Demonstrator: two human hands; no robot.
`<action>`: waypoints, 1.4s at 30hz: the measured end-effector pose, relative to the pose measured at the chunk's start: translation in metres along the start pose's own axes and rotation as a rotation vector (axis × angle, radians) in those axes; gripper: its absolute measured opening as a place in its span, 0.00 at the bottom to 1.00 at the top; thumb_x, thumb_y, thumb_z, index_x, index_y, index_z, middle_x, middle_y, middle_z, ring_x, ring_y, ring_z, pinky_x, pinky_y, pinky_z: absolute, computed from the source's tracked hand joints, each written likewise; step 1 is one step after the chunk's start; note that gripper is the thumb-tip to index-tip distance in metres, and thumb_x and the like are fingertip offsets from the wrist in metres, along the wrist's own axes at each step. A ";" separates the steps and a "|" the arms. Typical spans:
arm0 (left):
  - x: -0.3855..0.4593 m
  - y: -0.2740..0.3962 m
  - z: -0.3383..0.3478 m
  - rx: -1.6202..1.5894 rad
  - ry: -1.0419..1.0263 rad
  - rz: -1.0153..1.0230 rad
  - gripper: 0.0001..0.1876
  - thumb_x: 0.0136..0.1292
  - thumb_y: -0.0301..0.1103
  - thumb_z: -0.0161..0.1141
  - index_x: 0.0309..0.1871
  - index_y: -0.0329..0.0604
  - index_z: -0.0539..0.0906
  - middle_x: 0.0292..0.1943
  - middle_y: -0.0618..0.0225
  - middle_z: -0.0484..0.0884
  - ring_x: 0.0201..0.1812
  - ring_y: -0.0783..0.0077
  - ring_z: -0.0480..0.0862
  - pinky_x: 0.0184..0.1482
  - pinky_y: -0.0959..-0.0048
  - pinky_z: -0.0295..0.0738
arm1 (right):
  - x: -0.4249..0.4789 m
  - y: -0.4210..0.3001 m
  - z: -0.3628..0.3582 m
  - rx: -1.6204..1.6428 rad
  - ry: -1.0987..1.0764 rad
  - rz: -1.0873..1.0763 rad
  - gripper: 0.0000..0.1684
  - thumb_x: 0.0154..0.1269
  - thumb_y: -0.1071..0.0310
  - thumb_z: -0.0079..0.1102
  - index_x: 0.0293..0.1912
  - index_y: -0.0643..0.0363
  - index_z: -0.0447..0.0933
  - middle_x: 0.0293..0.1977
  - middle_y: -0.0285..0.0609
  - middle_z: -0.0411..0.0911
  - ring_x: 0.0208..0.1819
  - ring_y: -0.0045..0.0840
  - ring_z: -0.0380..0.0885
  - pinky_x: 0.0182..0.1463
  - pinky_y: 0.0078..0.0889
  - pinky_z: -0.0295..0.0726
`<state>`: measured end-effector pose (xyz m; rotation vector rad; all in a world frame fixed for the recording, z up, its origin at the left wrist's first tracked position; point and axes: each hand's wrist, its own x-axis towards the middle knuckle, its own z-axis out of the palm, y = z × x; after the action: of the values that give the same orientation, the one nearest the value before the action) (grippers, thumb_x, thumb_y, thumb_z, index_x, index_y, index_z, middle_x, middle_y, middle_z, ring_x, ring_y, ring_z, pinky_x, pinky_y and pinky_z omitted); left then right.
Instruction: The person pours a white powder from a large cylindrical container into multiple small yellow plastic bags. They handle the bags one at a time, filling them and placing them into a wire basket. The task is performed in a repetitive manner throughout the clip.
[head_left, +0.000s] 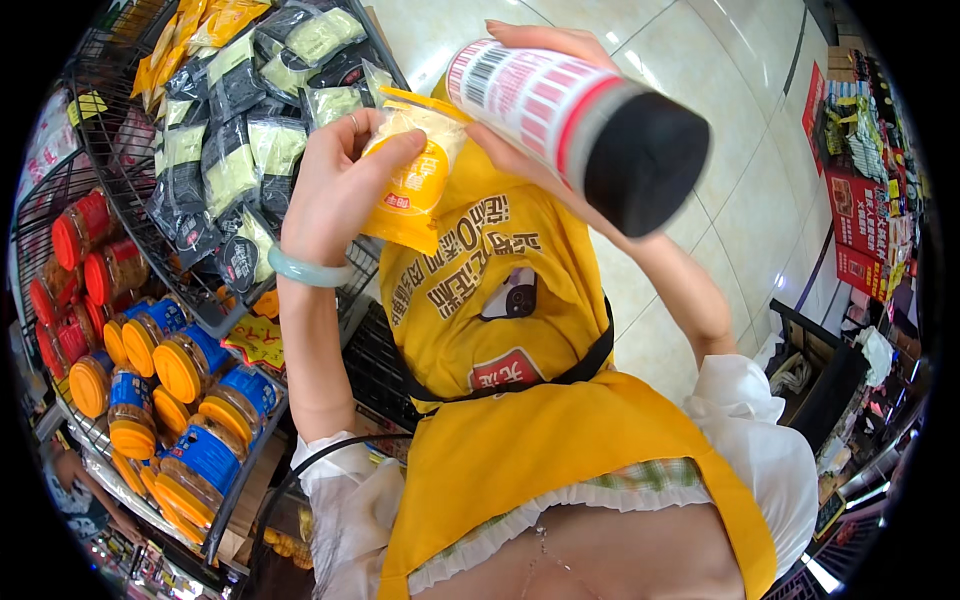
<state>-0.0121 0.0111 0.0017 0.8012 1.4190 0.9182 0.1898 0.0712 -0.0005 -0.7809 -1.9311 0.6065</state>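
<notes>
My left hand (337, 176), a jade-coloured bangle (311, 268) at its wrist, pinches a small yellow-and-clear plastic food packet (412, 176) between thumb and fingers. Pale contents show through the packet's clear part. My right hand (517, 159) is wrapped around a cylindrical container (525, 97) with a white, pink-striped, barcoded label. Its black cap (649, 165) tilts towards the lower right and is slightly blurred. The container's far end is close to the packet's top edge; whether they touch I cannot tell. Both items are held above the yellow apron (495, 315) I wear.
To the left, a black wire rack (116, 161) holds heaped black-and-clear packets (229, 154) and yellow packets (199, 30). Below are jars with orange lids (180, 371) and red lids (75, 229). A red display box (862, 225) stands right, beyond the tiled floor (720, 112). Another person (82, 487) is lower left.
</notes>
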 end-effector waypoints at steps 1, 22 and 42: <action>-0.002 0.001 0.003 -0.007 0.001 0.010 0.11 0.64 0.32 0.65 0.42 0.32 0.81 0.33 0.65 0.85 0.30 0.80 0.83 0.33 0.80 0.77 | -0.004 0.001 0.002 0.051 -0.017 -0.001 0.24 0.48 0.69 0.74 0.47 0.60 0.79 0.47 0.43 0.80 0.47 0.31 0.79 0.51 0.28 0.78; 0.068 0.062 -0.111 -0.012 0.930 0.626 0.22 0.76 0.46 0.50 0.36 0.36 0.84 0.24 0.72 0.82 0.23 0.85 0.76 0.24 0.81 0.69 | -0.021 -0.013 -0.010 0.501 0.088 0.744 0.30 0.55 0.75 0.72 0.57 0.59 0.71 0.51 0.41 0.79 0.52 0.24 0.80 0.56 0.27 0.80; 0.348 0.096 -0.264 1.913 0.544 0.092 0.21 0.49 0.44 0.73 0.46 0.49 0.85 0.48 0.62 0.85 0.50 0.59 0.84 0.57 0.56 0.72 | -0.023 0.075 -0.012 0.363 0.195 1.161 0.32 0.55 0.78 0.71 0.58 0.60 0.69 0.52 0.43 0.77 0.53 0.26 0.79 0.55 0.27 0.81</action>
<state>-0.2997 0.3449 -0.0742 2.0274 2.6160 -0.5923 0.2288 0.1062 -0.0603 -1.6178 -0.9851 1.4368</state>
